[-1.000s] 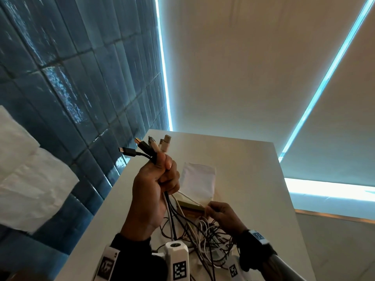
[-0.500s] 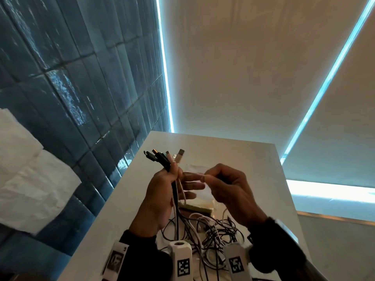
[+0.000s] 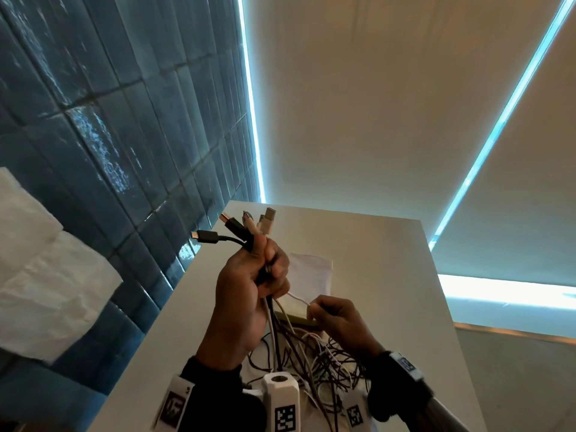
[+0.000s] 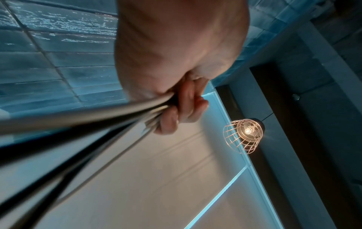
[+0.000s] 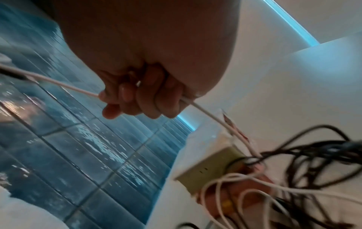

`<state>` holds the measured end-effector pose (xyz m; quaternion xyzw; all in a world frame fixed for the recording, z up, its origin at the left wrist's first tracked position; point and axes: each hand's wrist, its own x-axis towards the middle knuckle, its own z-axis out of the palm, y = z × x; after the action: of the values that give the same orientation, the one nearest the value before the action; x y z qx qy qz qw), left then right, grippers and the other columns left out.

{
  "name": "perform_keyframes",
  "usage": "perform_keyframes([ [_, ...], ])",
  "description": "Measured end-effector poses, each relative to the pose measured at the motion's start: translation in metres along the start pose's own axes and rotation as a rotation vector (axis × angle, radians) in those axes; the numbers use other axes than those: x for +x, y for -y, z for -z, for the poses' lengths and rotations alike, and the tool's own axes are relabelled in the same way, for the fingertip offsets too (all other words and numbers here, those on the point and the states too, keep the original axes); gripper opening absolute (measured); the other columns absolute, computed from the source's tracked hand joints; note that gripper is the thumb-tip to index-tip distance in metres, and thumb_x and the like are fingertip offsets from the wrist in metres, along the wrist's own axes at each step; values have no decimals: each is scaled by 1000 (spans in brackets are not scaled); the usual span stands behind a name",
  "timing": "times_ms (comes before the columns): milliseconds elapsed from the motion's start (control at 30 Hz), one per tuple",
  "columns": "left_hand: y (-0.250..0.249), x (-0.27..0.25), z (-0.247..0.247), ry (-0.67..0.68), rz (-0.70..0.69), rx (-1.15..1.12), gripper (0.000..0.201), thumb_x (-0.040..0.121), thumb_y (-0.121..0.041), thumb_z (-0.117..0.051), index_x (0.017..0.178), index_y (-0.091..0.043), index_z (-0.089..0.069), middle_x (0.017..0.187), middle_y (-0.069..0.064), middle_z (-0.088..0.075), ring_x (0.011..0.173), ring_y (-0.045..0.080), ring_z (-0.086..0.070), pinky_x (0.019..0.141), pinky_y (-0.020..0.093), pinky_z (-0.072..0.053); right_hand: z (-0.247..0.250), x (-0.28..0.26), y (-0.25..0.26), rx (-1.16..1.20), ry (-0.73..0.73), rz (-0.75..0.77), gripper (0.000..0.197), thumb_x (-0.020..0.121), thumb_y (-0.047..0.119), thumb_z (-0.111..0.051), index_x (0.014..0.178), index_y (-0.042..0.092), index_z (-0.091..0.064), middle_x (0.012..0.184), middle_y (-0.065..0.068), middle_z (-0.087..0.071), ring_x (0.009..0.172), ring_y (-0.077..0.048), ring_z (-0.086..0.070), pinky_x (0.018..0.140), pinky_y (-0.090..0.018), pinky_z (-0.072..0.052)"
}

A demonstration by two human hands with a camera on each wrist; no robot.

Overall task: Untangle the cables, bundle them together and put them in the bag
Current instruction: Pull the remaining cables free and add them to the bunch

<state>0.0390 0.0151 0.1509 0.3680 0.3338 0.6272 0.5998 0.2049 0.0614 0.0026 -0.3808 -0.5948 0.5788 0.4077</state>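
The white counter (image 3: 374, 275) runs away from the person, its left edge close along a blue tiled wall (image 3: 109, 135) and its right edge open to the room; the far end stops short of a pale blind (image 3: 374, 104). The left hand (image 3: 246, 294) is raised above the counter, fist clenched round a bunch of cables (image 3: 274, 325), black and white plug ends (image 3: 246, 226) fanning out above its fingers. The right hand (image 3: 336, 319), lower and just beside it, pinches one white cable (image 3: 297, 297) that stretches taut across from the left fist. Below both hands the rest of the cables lie in a loose tangle (image 3: 318, 363) on the counter. The white bag (image 3: 311, 272) lies flat beyond the hands, partly hidden by them, its olive-edged near end touching the tangle. The left wrist view is blurred by cables close to the lens; a caged lamp (image 4: 243, 134) hangs beyond.
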Motion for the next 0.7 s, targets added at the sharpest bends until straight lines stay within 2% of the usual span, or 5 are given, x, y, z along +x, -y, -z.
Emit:
perform_keyframes([
  [200,1,-1,2,12,-18,8,34,90,-36,-45,64,-14,-44,54,-2,-23,45,10,-17,42,23,-20,2,3,-38,-128,19,-54,24,91,17,-56,68,14,-63,60,6,-63,58,-1,-54,61,-17,-42],
  [400,-9,1,1,24,-20,67,34,93,-33,-45,63,-15,-45,52,-4,-26,44,10,-16,43,26,-14,6,7,-77,-259,-9,-172,30,84,39,-57,68,16,-67,72,-22,-66,60,-13,-54,62,-32,-43],
  [500,-6,4,3,-63,10,104,36,97,-28,-42,64,-15,-42,51,-6,-24,44,9,-14,43,26,-12,7,16,-54,-248,-152,-189,23,87,19,-63,66,14,-71,60,-5,-65,53,-7,-55,57,-25,-43],
  [567,-2,8,7,-144,32,127,38,100,-25,-37,64,-16,-41,51,-6,-22,44,8,-13,45,27,-10,7,25,-22,-134,-297,-154,20,89,12,-64,71,7,-71,52,4,-52,43,-6,-41,45,-19,-33],
  [700,12,15,12,-267,115,201,37,103,-27,-34,68,-15,-41,54,0,-29,43,11,-23,45,26,-15,-2,28,51,220,-251,25,18,89,17,-64,83,0,-67,51,3,-35,46,-12,-22,43,-23,-15],
])
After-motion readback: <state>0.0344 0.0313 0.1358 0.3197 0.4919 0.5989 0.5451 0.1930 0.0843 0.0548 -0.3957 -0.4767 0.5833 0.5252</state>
